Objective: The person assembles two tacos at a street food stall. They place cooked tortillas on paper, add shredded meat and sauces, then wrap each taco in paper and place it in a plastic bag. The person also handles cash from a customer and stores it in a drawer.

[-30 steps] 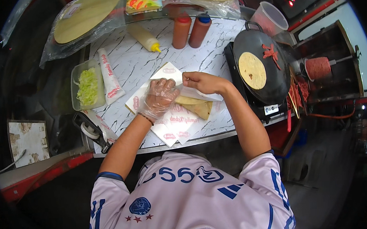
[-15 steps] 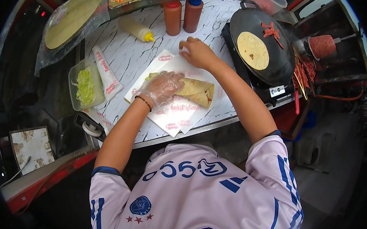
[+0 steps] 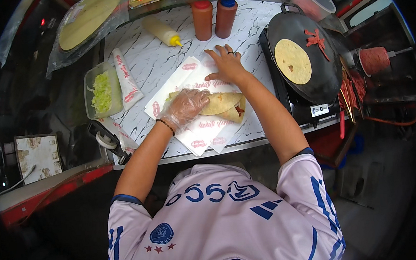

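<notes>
A rolled flatbread wrap lies across the white printed wrapping paper on the counter, its right end showing some reddish-brown filling. My left hand, in a clear plastic glove, is closed over the wrap's left part. A bit of green pokes out beyond that hand. My bare right hand, with a ring on one finger, is open. Its fingers are spread over the paper's far right corner, above the wrap and apart from it. Whether the fingertips touch the paper is hard to tell.
On the left are a tub of shredded lettuce and a paper-wrapped roll. Squeeze bottles stand at the back. To the right, a black griddle bears a flatbread and red meat strips.
My right hand has gone from curled fingers at the paper's far corner to spread fingers. My left hand stays on the wrap. The whole view has shifted slightly.
</notes>
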Motion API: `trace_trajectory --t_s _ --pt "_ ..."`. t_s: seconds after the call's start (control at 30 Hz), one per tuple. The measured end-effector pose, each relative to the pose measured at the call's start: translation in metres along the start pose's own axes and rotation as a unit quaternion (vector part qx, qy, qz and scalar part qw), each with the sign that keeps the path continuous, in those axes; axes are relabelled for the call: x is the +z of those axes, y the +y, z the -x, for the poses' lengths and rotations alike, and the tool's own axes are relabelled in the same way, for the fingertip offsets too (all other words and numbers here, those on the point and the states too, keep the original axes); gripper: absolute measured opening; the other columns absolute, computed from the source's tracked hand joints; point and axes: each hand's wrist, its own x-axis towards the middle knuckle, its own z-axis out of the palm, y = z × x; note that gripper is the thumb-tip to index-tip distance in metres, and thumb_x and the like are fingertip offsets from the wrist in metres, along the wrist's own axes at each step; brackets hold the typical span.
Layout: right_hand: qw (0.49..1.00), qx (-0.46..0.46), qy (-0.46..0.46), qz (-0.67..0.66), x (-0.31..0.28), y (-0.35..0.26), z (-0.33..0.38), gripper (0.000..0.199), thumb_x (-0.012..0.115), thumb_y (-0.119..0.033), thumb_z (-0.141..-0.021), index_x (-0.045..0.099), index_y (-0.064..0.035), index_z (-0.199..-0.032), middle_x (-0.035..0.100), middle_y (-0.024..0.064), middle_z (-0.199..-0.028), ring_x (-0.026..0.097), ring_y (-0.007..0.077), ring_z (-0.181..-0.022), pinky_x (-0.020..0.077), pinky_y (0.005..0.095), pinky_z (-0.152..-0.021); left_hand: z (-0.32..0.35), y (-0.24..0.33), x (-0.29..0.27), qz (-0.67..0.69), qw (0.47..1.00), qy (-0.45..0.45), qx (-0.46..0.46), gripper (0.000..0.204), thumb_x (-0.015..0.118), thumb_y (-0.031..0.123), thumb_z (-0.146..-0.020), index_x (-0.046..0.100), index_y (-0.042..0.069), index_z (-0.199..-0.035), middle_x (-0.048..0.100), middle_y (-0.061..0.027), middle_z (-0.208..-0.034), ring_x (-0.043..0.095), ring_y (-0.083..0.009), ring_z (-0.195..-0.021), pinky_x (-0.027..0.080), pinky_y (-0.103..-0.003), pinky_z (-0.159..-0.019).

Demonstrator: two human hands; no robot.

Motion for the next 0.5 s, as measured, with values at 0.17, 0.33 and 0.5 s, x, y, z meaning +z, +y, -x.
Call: trace_trajectory --t_s 0.17,0.33,0.5 --pt "0.999 -0.027 0.027 -0.014 0.003 -0.001 -0.003 0.105 0.086 -0.057 -0.064 0.037 -0.0259 -0.151 0.033 0.0195 -0.155 0.025 0.0484 -0.145 0.0284 0.0691 -0.109 0.005 0.004 0.0 -0.03 0.999 0.024 0.031 0.019 0.056 0.012 -0.09 0.06 0.008 -0.109 0.062 -0.0083 -0.128 0.063 -0.0265 -0.109 0.05 -0.041 -0.09" --pt "0.999 -0.033 0.018 -0.024 0.006 -0.004 -0.01 0.109 0.088 -0.056 -0.061 0.036 -0.0276 -0.152 0.033 0.0194 -0.156 0.025 0.0469 -0.146 0.0293 0.0666 -0.107 0.007 0.01 0.001 -0.032 0.999 -0.007 -0.006 0.023 0.056 0.012 -0.089 0.06 0.009 -0.111 0.062 -0.0063 -0.129 0.062 -0.0256 -0.109 0.05 -0.041 -0.089" --pt "0.999 -0.04 0.021 -0.026 0.007 -0.003 -0.01 0.107 0.086 -0.058 -0.063 0.036 -0.0248 -0.152 0.034 0.0192 -0.154 0.027 0.0482 -0.144 0.0281 0.0688 -0.109 0.012 0.023 -0.004 -0.019 0.999 0.011 -0.034 0.022 0.057 0.013 -0.089 0.06 0.01 -0.11 0.062 -0.0046 -0.129 0.062 -0.0246 -0.106 0.05 -0.04 -0.086"
